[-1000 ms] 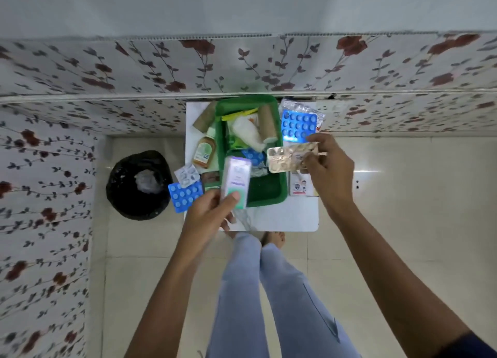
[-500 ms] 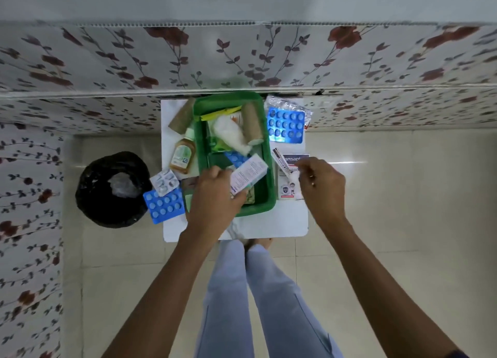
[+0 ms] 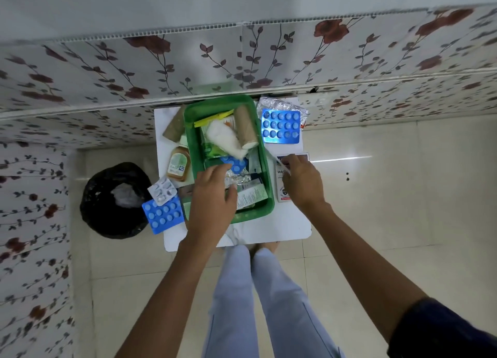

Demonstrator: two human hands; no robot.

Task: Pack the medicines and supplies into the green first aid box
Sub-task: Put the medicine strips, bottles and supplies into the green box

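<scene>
The green first aid box [image 3: 269, 196] sits on a small white table [image 3: 269, 234]. It holds a tan bandage roll [image 3: 246, 128], white gauze [image 3: 223, 140], a blue blister pack [image 3: 236, 162], foil strips and a white-green medicine carton [image 3: 251, 196]. My left hand [image 3: 212, 199] hovers over the box's near-left corner, fingers spread, beside the carton. My right hand [image 3: 301, 183] is just right of the box, pinching a thin white strip [image 3: 280, 163] above a printed white packet [image 3: 281, 195].
Outside the box lie a blue blister pack [image 3: 281, 129] on foil at the right, and on the left a brown bottle [image 3: 178, 164], a tan roll [image 3: 174, 128], a small silver blister [image 3: 162, 191] and another blue blister pack [image 3: 162, 214]. A black bin [image 3: 115, 199] stands on the floor at the left.
My left hand carried the medicine carton into the box and let go of it. My right hand moved down to the table right of the box, above the printed packet.
</scene>
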